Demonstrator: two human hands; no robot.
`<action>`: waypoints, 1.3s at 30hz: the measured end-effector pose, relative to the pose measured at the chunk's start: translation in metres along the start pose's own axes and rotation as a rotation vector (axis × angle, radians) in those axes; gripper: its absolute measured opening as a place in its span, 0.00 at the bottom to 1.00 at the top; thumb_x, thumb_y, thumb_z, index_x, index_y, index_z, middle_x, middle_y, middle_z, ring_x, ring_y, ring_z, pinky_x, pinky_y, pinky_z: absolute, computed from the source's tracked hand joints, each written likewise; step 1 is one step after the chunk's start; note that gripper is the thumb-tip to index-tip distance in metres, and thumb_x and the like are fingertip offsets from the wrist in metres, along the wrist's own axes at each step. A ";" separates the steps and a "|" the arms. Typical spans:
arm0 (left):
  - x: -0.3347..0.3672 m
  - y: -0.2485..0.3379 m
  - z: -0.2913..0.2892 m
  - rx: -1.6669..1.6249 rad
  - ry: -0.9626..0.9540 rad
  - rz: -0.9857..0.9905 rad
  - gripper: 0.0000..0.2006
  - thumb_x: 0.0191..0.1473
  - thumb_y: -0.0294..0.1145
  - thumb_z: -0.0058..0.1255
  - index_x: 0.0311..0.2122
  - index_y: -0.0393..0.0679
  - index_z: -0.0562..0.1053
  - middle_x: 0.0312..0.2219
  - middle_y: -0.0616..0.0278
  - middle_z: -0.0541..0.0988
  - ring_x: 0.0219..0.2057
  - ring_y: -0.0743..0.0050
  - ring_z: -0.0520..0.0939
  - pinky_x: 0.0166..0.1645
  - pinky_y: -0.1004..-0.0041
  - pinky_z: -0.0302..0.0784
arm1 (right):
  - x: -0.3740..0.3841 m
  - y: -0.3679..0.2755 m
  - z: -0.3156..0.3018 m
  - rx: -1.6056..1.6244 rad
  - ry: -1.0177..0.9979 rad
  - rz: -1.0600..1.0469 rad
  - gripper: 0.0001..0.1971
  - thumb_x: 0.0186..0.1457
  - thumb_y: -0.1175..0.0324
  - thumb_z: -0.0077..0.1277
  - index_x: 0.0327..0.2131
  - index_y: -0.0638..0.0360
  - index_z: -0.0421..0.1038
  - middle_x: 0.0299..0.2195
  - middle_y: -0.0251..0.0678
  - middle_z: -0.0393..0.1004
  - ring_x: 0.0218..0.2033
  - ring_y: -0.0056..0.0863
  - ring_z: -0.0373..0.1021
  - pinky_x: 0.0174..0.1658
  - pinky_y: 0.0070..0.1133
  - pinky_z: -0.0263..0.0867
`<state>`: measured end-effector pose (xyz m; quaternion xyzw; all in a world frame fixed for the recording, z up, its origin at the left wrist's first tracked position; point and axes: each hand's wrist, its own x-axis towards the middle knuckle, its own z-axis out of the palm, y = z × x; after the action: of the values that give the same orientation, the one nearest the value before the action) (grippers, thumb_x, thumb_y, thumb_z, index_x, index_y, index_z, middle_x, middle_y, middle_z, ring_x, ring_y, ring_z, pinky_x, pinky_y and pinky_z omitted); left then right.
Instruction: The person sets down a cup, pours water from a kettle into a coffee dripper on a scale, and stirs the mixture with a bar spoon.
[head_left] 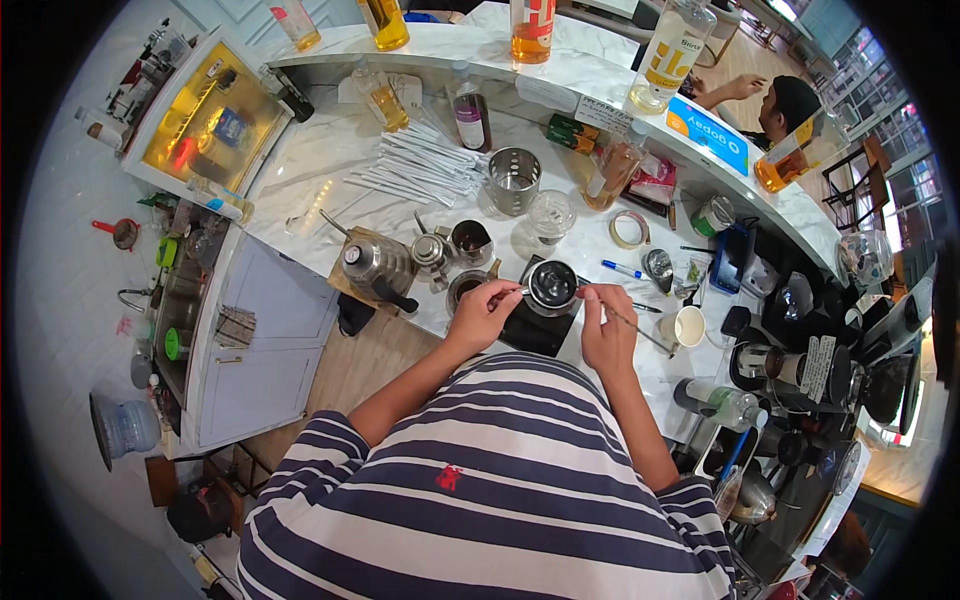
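Observation:
A small round vessel (552,284) with a shiny rim and a dark inside is in front of me, above a flat black slab like a scale (537,332). At its left rim, the fingers of my left hand (484,316) are pinched on it. My right hand (608,330) is closed at the vessel's right side. A long thin spoon-like stick (640,332) runs from those fingers down to the right, toward a white paper cup (686,327). Left of the vessel, partly behind my left hand, stands a glass container with dark contents (466,287).
A steel gooseneck kettle (376,266) stands to the left. Beyond are a perforated steel canister (514,181), wrapped straws (415,165) and a clear plastic cup (551,215). A blue marker (622,269) and tape roll (629,230) lie right. Bottles line the raised ledge; another person sits beyond.

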<state>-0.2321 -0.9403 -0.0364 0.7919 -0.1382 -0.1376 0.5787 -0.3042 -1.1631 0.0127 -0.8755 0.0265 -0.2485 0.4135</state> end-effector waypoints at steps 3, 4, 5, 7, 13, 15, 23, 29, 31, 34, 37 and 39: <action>0.000 -0.002 -0.001 0.007 0.004 0.015 0.11 0.65 0.33 0.57 0.47 0.37 0.80 0.30 0.67 0.82 0.32 0.84 0.78 0.39 0.77 0.74 | 0.000 -0.003 -0.003 -0.035 0.029 0.028 0.07 0.65 0.71 0.52 0.35 0.60 0.79 0.32 0.40 0.79 0.37 0.40 0.74 0.44 0.33 0.65; 0.000 -0.004 0.000 0.000 0.007 0.025 0.11 0.65 0.33 0.57 0.47 0.37 0.80 0.30 0.67 0.82 0.32 0.84 0.78 0.39 0.77 0.74 | -0.001 -0.006 -0.003 -0.035 -0.015 0.030 0.09 0.67 0.69 0.51 0.35 0.60 0.79 0.33 0.41 0.80 0.38 0.41 0.75 0.45 0.33 0.66; 0.000 -0.006 0.000 0.000 0.005 0.025 0.11 0.65 0.33 0.57 0.47 0.37 0.80 0.30 0.67 0.82 0.32 0.84 0.78 0.39 0.77 0.74 | -0.002 -0.008 -0.002 -0.034 -0.059 0.032 0.11 0.68 0.68 0.50 0.34 0.59 0.80 0.34 0.42 0.80 0.38 0.42 0.75 0.45 0.32 0.68; 0.000 -0.009 0.000 0.007 0.009 0.017 0.11 0.65 0.33 0.57 0.47 0.37 0.80 0.31 0.66 0.82 0.32 0.83 0.78 0.39 0.77 0.74 | 0.001 -0.013 -0.001 -0.030 -0.061 0.026 0.11 0.69 0.68 0.49 0.35 0.60 0.80 0.34 0.42 0.80 0.38 0.41 0.76 0.45 0.32 0.69; -0.001 -0.008 0.001 0.026 0.002 0.021 0.12 0.65 0.33 0.58 0.48 0.39 0.80 0.32 0.67 0.82 0.32 0.83 0.78 0.39 0.77 0.74 | 0.000 -0.002 -0.003 0.049 -0.024 0.197 0.11 0.68 0.68 0.49 0.38 0.65 0.79 0.34 0.42 0.82 0.39 0.42 0.77 0.46 0.32 0.70; -0.002 -0.007 0.000 0.023 -0.001 0.018 0.12 0.64 0.33 0.59 0.49 0.39 0.80 0.31 0.67 0.81 0.32 0.84 0.78 0.39 0.77 0.74 | -0.002 -0.002 -0.002 0.132 -0.102 0.245 0.13 0.70 0.67 0.48 0.38 0.66 0.79 0.36 0.43 0.83 0.39 0.42 0.78 0.45 0.31 0.70; -0.006 -0.010 0.002 0.019 -0.011 0.004 0.14 0.64 0.33 0.59 0.52 0.39 0.78 0.30 0.69 0.79 0.31 0.85 0.76 0.38 0.78 0.73 | -0.002 -0.002 -0.003 0.211 0.000 0.420 0.17 0.71 0.64 0.49 0.35 0.68 0.81 0.36 0.36 0.84 0.36 0.31 0.79 0.40 0.25 0.71; -0.006 -0.006 0.003 0.012 -0.005 0.023 0.14 0.64 0.32 0.59 0.52 0.39 0.78 0.31 0.68 0.80 0.31 0.84 0.76 0.38 0.78 0.74 | -0.007 -0.003 0.003 0.254 -0.075 0.361 0.16 0.71 0.64 0.48 0.41 0.68 0.80 0.35 0.38 0.85 0.34 0.26 0.79 0.38 0.22 0.71; -0.007 -0.006 0.003 0.024 0.001 0.043 0.15 0.64 0.32 0.59 0.53 0.39 0.78 0.31 0.68 0.80 0.31 0.84 0.76 0.39 0.78 0.74 | -0.008 0.001 0.004 0.281 -0.013 0.386 0.15 0.71 0.65 0.47 0.42 0.67 0.79 0.35 0.40 0.85 0.34 0.25 0.79 0.38 0.23 0.72; -0.008 -0.005 0.002 0.034 -0.005 0.035 0.14 0.64 0.31 0.59 0.53 0.39 0.78 0.31 0.67 0.80 0.31 0.84 0.76 0.39 0.78 0.74 | -0.006 0.000 -0.004 0.246 -0.020 0.453 0.14 0.71 0.65 0.48 0.42 0.67 0.80 0.35 0.40 0.85 0.35 0.26 0.79 0.39 0.22 0.72; -0.008 -0.009 0.002 -0.007 -0.007 0.031 0.14 0.64 0.30 0.58 0.53 0.40 0.78 0.32 0.68 0.80 0.32 0.85 0.75 0.39 0.79 0.74 | -0.011 0.006 0.001 0.237 -0.063 0.349 0.14 0.71 0.65 0.49 0.43 0.66 0.80 0.36 0.40 0.85 0.35 0.26 0.79 0.40 0.23 0.72; -0.009 -0.010 0.003 -0.015 -0.006 0.031 0.14 0.64 0.29 0.57 0.53 0.40 0.78 0.32 0.69 0.79 0.32 0.86 0.75 0.39 0.80 0.73 | -0.011 0.004 0.004 0.282 -0.076 0.371 0.14 0.70 0.65 0.49 0.43 0.66 0.80 0.36 0.40 0.85 0.35 0.26 0.79 0.41 0.23 0.72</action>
<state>-0.2407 -0.9369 -0.0465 0.7848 -0.1512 -0.1318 0.5864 -0.3112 -1.1601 0.0034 -0.7979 0.1363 -0.1363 0.5711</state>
